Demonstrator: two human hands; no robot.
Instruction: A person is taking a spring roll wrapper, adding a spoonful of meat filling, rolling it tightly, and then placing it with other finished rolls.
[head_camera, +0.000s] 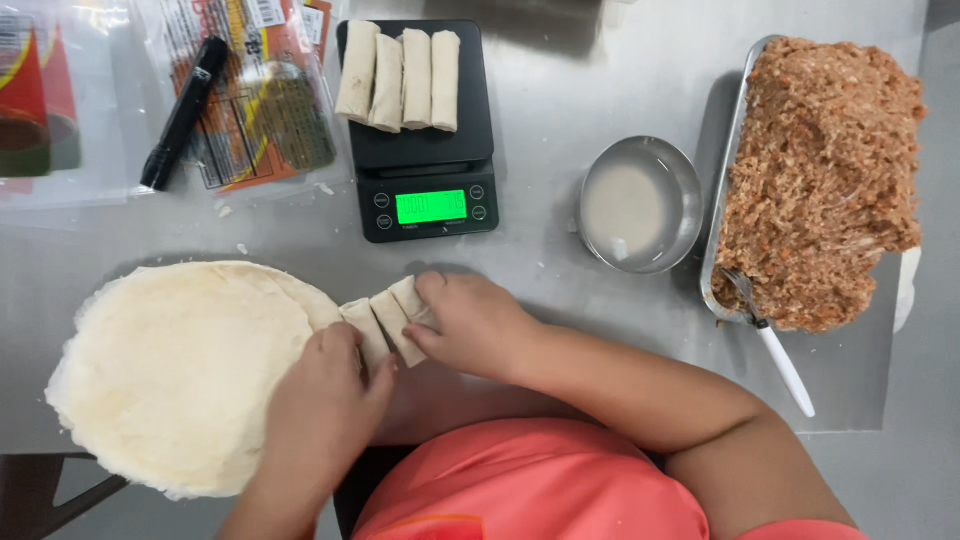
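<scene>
Both hands, left (325, 395) and right (470, 325), pinch one pale half-rolled spring roll (385, 322) on the steel worktop (560, 100) beside a stack of round wrappers (175, 370). Four finished rolls (398, 78) lie on one black digital scale (425, 190).

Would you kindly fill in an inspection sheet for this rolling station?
Surface: steel table, a few crumbs.
Job's things: roll between both hands; wrapper stack at left; four rolls on scale; filling tray with fork; bowl of cloudy liquid.
Clutter: empty packets, black marker.
Grippers: left hand and right hand pressing the roll.
Cables: nothing seen.
Surroundings: nothing seen.
</scene>
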